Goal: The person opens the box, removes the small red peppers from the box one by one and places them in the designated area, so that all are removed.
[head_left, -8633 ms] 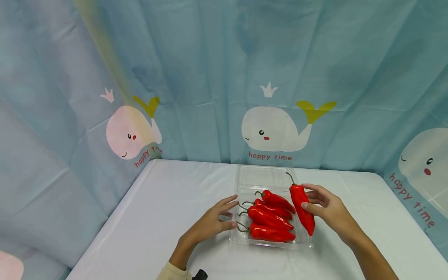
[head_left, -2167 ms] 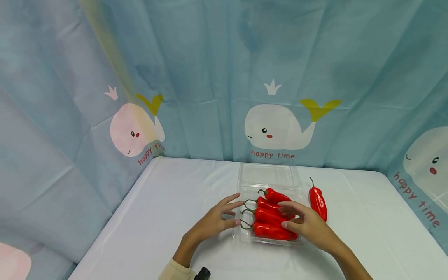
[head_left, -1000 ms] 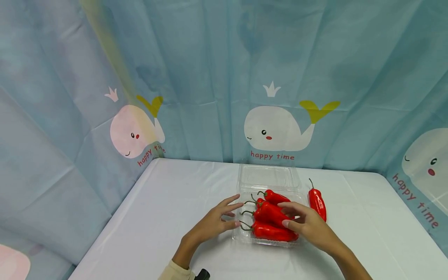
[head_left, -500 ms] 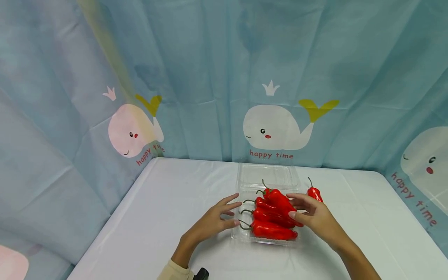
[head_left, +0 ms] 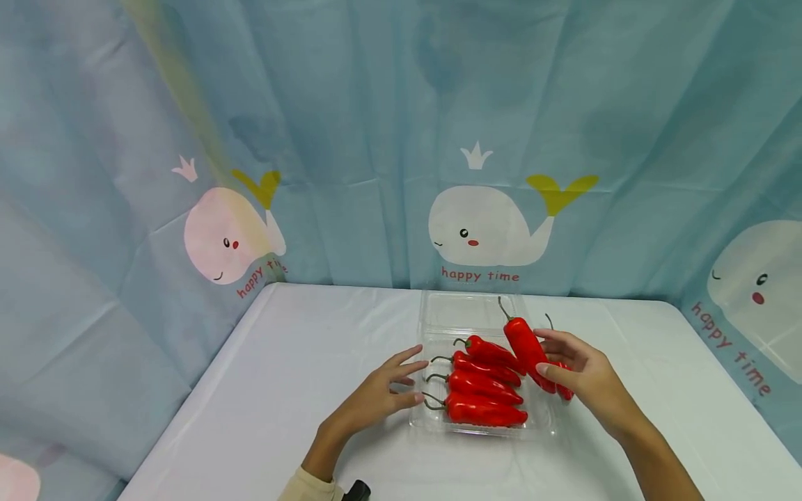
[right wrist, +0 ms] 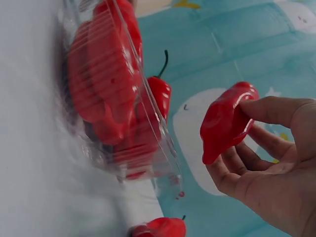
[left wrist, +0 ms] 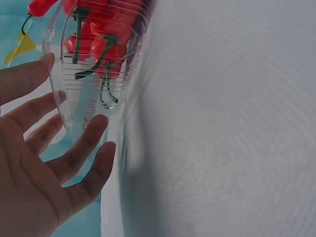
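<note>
A clear plastic clamshell box (head_left: 421, 417) lies open on the white table, with three red peppers (head_left: 479, 384) lying side by side in it. My right hand (head_left: 542, 352) pinches a fourth red pepper (head_left: 525, 344) between thumb and fingers, raised over the box's right side. In the right wrist view the same held pepper (right wrist: 227, 121) sits in the right hand (right wrist: 232, 143) beside the box (right wrist: 163, 143). My left hand (head_left: 410, 376) rests with straight, spread fingers against the box's left wall (left wrist: 74, 106); the left hand (left wrist: 74, 143) holds nothing.
Another red pepper (head_left: 563, 390) lies on the table to the right of the box, mostly hidden behind my right hand, and shows as a loose pepper (right wrist: 160, 228) in the right wrist view. The box's lid (head_left: 466, 312) lies open at the back. A whale-print curtain (head_left: 482, 229) hangs close behind the table.
My right hand took one pepper from the box and lifted it up and to the right. The pepper held earlier now lies on the table. The left hand stayed at the box.
</note>
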The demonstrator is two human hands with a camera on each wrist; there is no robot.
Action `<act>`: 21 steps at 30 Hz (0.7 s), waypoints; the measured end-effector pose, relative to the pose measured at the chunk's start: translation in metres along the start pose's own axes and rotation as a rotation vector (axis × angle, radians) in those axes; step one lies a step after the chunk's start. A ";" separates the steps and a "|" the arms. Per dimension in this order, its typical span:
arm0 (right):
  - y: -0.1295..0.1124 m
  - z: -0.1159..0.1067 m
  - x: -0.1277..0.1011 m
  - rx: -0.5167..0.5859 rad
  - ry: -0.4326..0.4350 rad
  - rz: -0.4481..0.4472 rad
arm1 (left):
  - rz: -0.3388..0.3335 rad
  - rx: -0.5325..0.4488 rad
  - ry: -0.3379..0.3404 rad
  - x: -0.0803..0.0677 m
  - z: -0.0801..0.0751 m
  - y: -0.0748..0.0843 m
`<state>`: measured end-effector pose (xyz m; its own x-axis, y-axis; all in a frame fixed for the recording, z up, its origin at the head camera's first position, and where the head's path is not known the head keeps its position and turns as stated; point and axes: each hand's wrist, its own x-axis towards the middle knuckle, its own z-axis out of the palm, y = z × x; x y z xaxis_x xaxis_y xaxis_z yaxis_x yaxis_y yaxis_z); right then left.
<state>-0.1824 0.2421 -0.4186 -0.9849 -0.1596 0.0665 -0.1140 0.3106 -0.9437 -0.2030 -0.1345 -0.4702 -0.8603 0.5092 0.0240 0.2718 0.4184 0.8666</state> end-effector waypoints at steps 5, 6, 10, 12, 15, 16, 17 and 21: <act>0.003 -0.013 0.000 0.002 0.033 -0.028 | 0.004 0.002 -0.003 0.000 -0.001 0.000; 0.004 -0.015 0.000 0.004 0.038 -0.026 | 0.005 0.003 -0.003 0.000 -0.001 0.000; 0.006 -0.024 0.002 -0.011 0.074 0.009 | 0.003 0.004 -0.004 0.000 0.000 -0.001; 0.008 -0.028 0.003 -0.024 0.093 0.036 | 0.005 0.003 -0.003 0.001 0.000 -0.002; 0.012 -0.032 0.005 -0.048 0.117 0.079 | 0.005 -0.001 -0.004 0.001 0.000 -0.002; 0.014 -0.033 0.005 -0.057 0.123 0.093 | 0.004 -0.002 -0.004 0.000 0.000 -0.002; 0.016 -0.035 0.005 -0.065 0.130 0.103 | 0.004 -0.002 -0.004 0.000 0.000 -0.002; 0.022 -0.039 0.006 -0.090 0.162 0.124 | -0.001 -0.001 -0.004 0.000 0.000 -0.002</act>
<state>-0.1956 0.2850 -0.4261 -0.9993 0.0354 0.0093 0.0057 0.4022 -0.9155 -0.2040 -0.1353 -0.4718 -0.8589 0.5116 0.0212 0.2706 0.4184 0.8670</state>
